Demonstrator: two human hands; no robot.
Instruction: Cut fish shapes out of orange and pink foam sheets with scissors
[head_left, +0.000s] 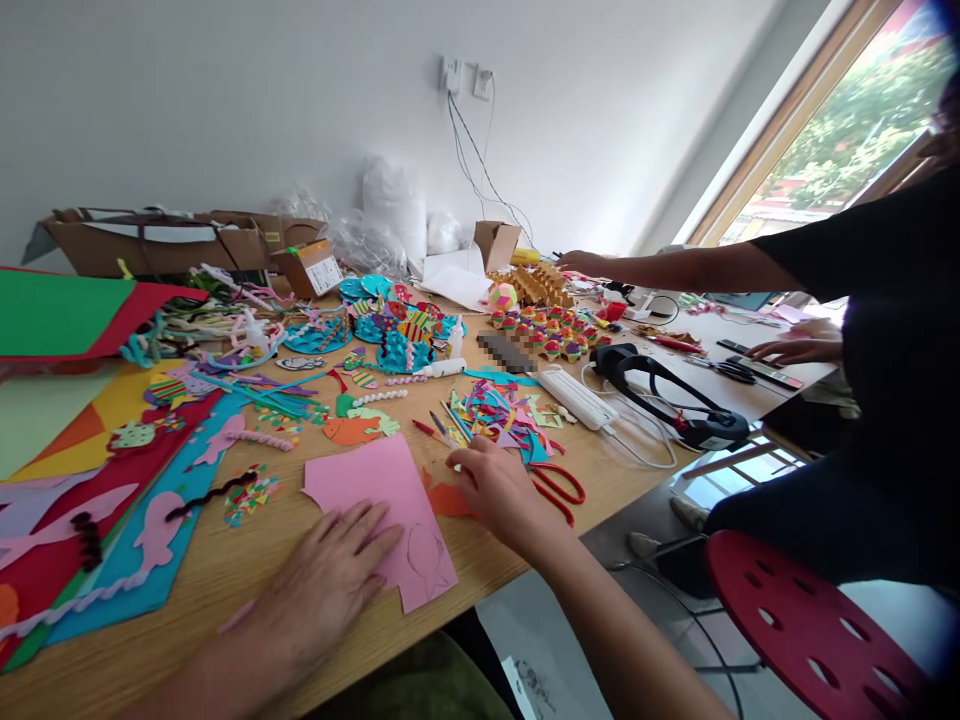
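My left hand (341, 570) lies flat with fingers spread on a pink foam-like sheet (367, 470), which has a notched edge and a fish outline (427, 560) drawn at its near right corner. Just right of the sheet, my right hand (499, 490) is bent with fingers curled down over an orange piece (444, 497). Its fingertips are partly hidden, and what they hold, if anything, I cannot make out. Several pens and pencils (437, 430) lie just beyond those fingers. Red-handled scissors (559, 490) rest beside the right hand, their blades hidden.
Coloured sheets (169, 560) with pink fish cutouts (160, 530) cover the left side. Colourful scraps (506, 415), a white power strip (577, 398) and a black headset-like strap (667, 395) lie ahead and right. Another person's arm (675, 270) reaches over the table; a red stool (810, 625) stands below.
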